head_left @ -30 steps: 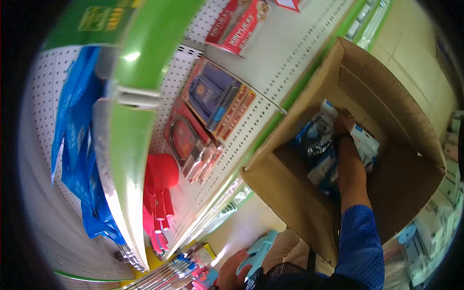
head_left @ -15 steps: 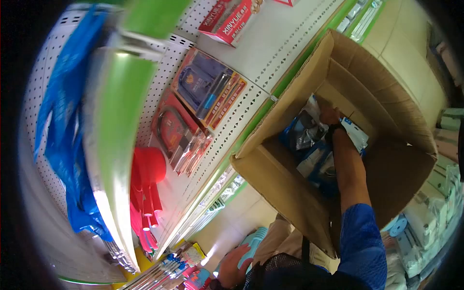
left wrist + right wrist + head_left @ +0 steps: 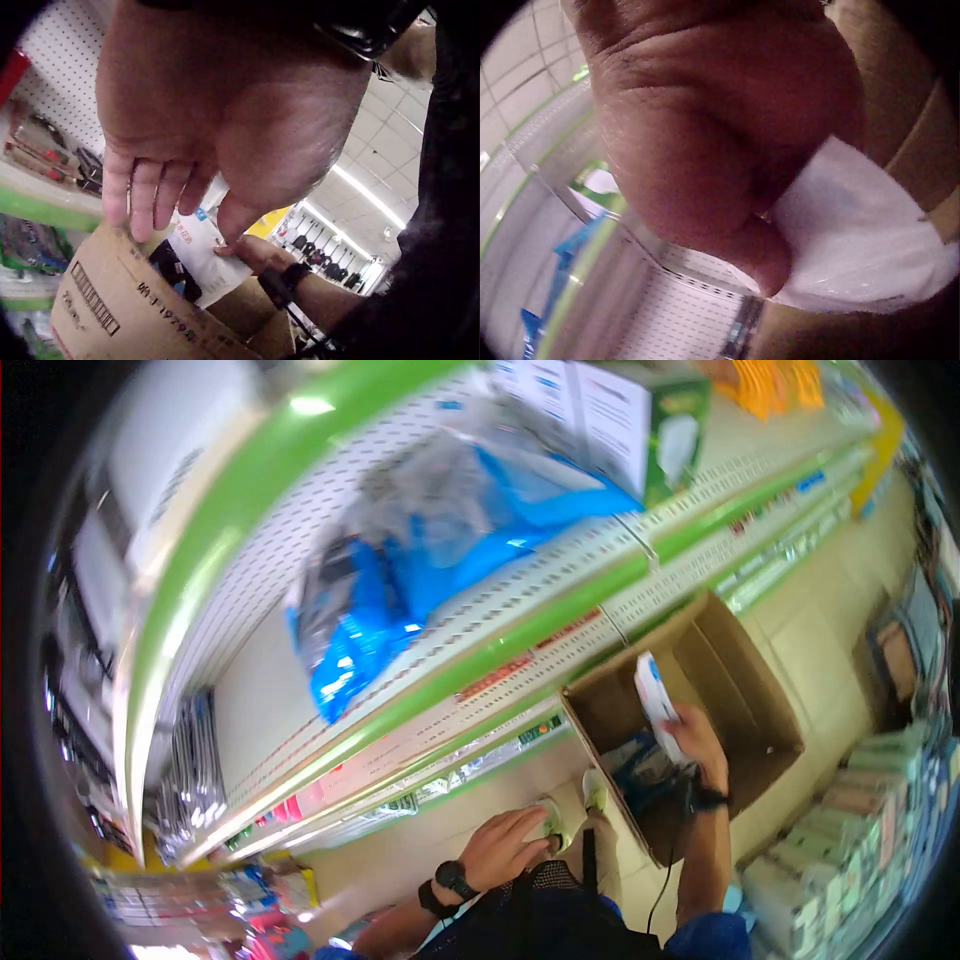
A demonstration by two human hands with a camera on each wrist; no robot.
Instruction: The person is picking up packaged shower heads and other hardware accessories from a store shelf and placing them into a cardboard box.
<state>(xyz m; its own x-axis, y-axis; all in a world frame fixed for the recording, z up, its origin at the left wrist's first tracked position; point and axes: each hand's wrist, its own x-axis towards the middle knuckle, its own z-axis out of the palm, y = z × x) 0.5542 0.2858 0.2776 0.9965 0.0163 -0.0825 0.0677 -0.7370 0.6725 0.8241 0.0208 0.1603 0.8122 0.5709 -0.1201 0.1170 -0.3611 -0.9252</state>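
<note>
Over the open cardboard box my right hand grips a flat white plastic packet, thumb against one face. In the left wrist view the packet shows print, a small blue mark and a dark part; the right wrist view shows its plain white side. More blue-and-dark packets lie at the bottom of the box. My left hand hangs near my body beside the box, fingers extended and holding nothing. Its palm faces its wrist camera.
A perforated white shelf with green edging runs along the box's far side. Blue plastic packages and a green-and-white carton stand on it. Stacked wrapped goods are at the right. Tiled floor surrounds the box.
My right hand has come up from the bottom of the box with the white packet. My left hand has moved further into view, and the head view has swung to the blue packages on the shelf.
</note>
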